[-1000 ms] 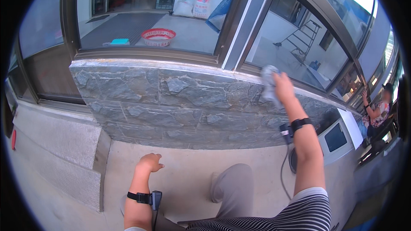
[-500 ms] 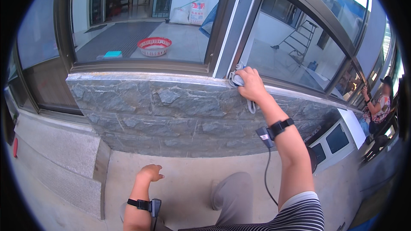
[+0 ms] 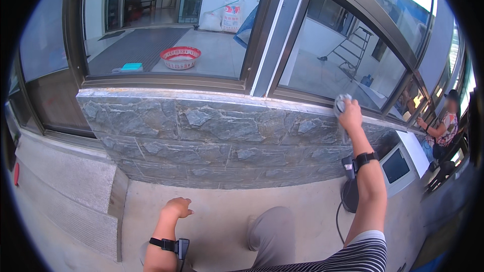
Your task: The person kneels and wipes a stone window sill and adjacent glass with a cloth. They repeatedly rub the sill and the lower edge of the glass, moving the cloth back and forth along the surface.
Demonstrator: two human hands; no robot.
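My right hand (image 3: pixel 352 115) grips a crumpled grey cloth (image 3: pixel 342 104) against the lower frame of the right-hand window (image 3: pixel 343 70), at the window ledge (image 3: pixel 302 105). Part of the cloth hangs below the hand over the stone-faced wall (image 3: pixel 201 126). Lower down on the left, my left hand (image 3: pixel 177 207) hangs in the air above the concrete floor, holding nothing, its fingers loosely bent and the thumb apart. Both wrists carry black straps with small devices.
A white cabinet-like appliance (image 3: pixel 398 166) and a dark round object (image 3: pixel 350 196) stand beside my right arm. Concrete steps (image 3: pixel 75 196) lie at the left. Behind the glass are a red basin (image 3: pixel 180 59) and a stepladder (image 3: pixel 359 50). Another person (image 3: pixel 446 126) is at far right.
My right hand has slid rightward with the cloth, from the post between the windows along the right window's lower frame. The left hand has barely moved. The other person's arm is lower.
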